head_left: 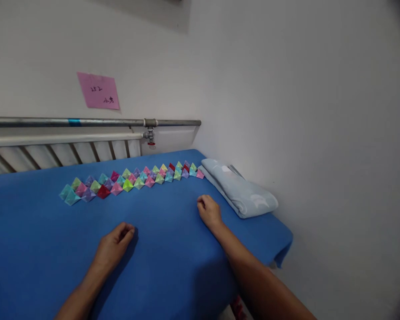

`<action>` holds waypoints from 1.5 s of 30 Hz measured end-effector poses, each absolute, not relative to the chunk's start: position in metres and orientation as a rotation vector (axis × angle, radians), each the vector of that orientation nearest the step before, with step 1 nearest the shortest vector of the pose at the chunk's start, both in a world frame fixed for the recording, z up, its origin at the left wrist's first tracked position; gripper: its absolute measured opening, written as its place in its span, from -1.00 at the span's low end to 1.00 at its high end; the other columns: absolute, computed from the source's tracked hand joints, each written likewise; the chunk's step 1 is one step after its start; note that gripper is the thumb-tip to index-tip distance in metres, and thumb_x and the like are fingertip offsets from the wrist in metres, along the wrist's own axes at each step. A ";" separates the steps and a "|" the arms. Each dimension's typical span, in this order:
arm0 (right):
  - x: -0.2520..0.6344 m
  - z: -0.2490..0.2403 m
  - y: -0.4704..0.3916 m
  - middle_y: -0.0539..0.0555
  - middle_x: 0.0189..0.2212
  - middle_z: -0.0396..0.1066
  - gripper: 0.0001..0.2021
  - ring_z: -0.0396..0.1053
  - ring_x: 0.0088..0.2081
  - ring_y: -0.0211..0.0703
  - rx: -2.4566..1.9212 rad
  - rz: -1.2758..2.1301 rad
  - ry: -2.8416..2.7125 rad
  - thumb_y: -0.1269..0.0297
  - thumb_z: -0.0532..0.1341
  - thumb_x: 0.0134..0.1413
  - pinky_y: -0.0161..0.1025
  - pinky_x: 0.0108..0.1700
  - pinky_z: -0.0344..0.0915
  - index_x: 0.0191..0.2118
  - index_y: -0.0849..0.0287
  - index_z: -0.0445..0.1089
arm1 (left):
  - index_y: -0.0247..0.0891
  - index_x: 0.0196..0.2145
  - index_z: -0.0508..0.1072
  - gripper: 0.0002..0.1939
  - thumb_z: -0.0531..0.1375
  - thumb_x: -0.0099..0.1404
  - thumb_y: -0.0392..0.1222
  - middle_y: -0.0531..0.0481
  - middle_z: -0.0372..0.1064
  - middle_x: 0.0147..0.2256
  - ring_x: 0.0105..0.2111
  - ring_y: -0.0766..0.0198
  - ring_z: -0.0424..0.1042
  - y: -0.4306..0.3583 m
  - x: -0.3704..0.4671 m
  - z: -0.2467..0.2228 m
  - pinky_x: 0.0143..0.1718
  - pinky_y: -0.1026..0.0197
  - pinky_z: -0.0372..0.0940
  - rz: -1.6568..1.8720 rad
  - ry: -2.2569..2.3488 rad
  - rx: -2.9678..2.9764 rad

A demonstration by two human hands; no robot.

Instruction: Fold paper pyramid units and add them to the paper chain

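My left hand (pixel 115 243) rests on the blue bed sheet (pixel 163 258), its fingers curled into a loose fist with nothing seen in them. My right hand (pixel 209 210) is closed in the same way, farther forward and to the right, beside the folded blanket. Beyond both hands, several small folded paper pieces (pixel 128 185) form a long band of packed rows. They are turquoise, pink, green, purple, yellow and red, with pointed diamond-like shapes. Neither hand touches them; the right end of the band lies just ahead of my right hand.
A light blue folded blanket (pixel 243 189) lies at the right, near the white wall (pixel 320 133). Behind the bed run a metal pipe (pixel 113 122) with a red-handled valve (pixel 150 135) and a white radiator (pixel 63 153). A pink note (pixel 98 91) with handwriting hangs above.
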State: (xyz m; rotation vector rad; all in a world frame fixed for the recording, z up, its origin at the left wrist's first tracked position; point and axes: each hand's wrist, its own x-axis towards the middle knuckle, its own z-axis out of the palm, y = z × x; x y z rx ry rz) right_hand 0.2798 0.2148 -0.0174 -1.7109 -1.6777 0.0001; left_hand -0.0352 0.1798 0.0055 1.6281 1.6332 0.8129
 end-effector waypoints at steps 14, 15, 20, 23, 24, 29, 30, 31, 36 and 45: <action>0.334 -0.021 0.306 0.06 -0.44 0.45 -0.76 0.35 -0.40 -0.12 -1.789 -0.029 -1.339 0.29 0.01 0.06 -0.24 -0.28 0.27 -0.25 0.19 0.40 | -0.16 -0.45 0.47 -0.57 0.15 -0.04 0.26 0.01 0.49 -0.46 -0.42 0.15 0.42 0.187 -0.039 -0.003 -0.38 0.22 0.32 0.786 1.616 1.515; 0.336 -0.021 0.312 0.06 -0.44 0.45 -0.74 0.35 -0.40 -0.12 -1.790 -0.027 -1.330 0.29 0.01 0.06 -0.24 -0.28 0.27 -0.23 0.19 0.40 | -0.16 -0.45 0.47 -0.56 0.15 -0.05 0.27 0.00 0.50 -0.43 -0.40 0.13 0.44 0.187 -0.040 -0.004 -0.35 0.20 0.33 0.788 1.609 1.501; 0.344 -0.023 0.330 0.03 -0.50 0.43 -0.69 0.33 -0.47 -0.13 -1.789 0.004 -1.319 0.28 0.00 0.08 -0.25 -0.34 0.26 -0.14 0.22 0.39 | -0.15 -0.44 0.48 -0.55 0.12 -0.06 0.27 -0.02 0.50 -0.39 -0.33 0.10 0.46 0.189 -0.040 -0.007 -0.30 0.19 0.34 0.754 1.613 1.445; 0.347 -0.022 0.336 0.02 -0.51 0.42 -0.69 0.33 -0.48 -0.13 -1.786 0.031 -1.327 0.26 0.03 0.07 -0.25 -0.36 0.26 -0.14 0.22 0.40 | -0.14 -0.44 0.47 -0.56 0.12 -0.07 0.26 -0.01 0.50 -0.38 -0.32 0.10 0.47 0.189 -0.039 -0.004 -0.27 0.20 0.35 0.735 1.629 1.410; 0.348 -0.022 0.338 0.02 -0.52 0.42 -0.70 0.33 -0.47 -0.12 -1.785 0.040 -1.330 0.26 0.04 0.06 -0.25 -0.36 0.26 -0.15 0.22 0.40 | -0.14 -0.44 0.47 -0.57 0.12 -0.07 0.26 -0.01 0.50 -0.38 -0.32 0.11 0.47 0.189 -0.039 -0.004 -0.27 0.20 0.35 0.729 1.628 1.403; 0.350 -0.023 0.343 0.05 -0.50 0.44 -0.71 0.34 -0.45 -0.12 -1.775 0.077 -1.348 0.26 0.05 0.03 -0.25 -0.34 0.27 -0.19 0.22 0.42 | -0.13 -0.41 0.48 -0.57 0.13 -0.04 0.25 0.02 0.50 -0.36 -0.29 0.10 0.47 0.189 -0.042 -0.009 -0.23 0.19 0.35 0.697 1.623 1.398; 0.351 -0.023 0.344 0.05 -0.48 0.45 -0.72 0.34 -0.44 -0.12 -1.770 0.080 -1.354 0.26 0.05 0.03 -0.25 -0.32 0.27 -0.20 0.22 0.43 | -0.12 -0.40 0.48 -0.57 0.14 -0.04 0.25 0.02 0.50 -0.36 -0.28 0.10 0.48 0.189 -0.043 -0.011 -0.23 0.19 0.35 0.695 1.626 1.394; 0.351 -0.024 0.344 0.05 -0.46 0.45 -0.72 0.35 -0.42 -0.11 -1.764 0.083 -1.359 0.27 0.05 0.03 -0.24 -0.31 0.28 -0.21 0.21 0.43 | -0.12 -0.39 0.48 -0.57 0.14 -0.04 0.25 0.02 0.51 -0.35 -0.28 0.10 0.48 0.189 -0.044 -0.013 -0.22 0.19 0.35 0.694 1.625 1.389; 0.353 -0.027 0.345 0.05 -0.47 0.44 -0.73 0.35 -0.42 -0.12 -1.749 0.079 -1.372 0.28 0.05 0.03 -0.25 -0.31 0.27 -0.23 0.21 0.43 | -0.12 -0.39 0.47 -0.58 0.14 -0.03 0.25 0.03 0.52 -0.36 -0.26 0.09 0.48 0.189 -0.047 -0.017 -0.22 0.20 0.36 0.689 1.625 1.392; 0.351 -0.027 0.344 0.04 -0.46 0.42 -0.73 0.32 -0.43 -0.14 -1.734 0.013 -1.422 0.26 0.07 0.05 -0.24 -0.30 0.27 -0.21 0.21 0.43 | -0.13 -0.35 0.49 -0.60 0.12 0.04 0.21 0.03 0.54 -0.32 -0.25 0.12 0.51 0.188 -0.046 -0.009 -0.22 0.22 0.39 0.669 1.617 1.455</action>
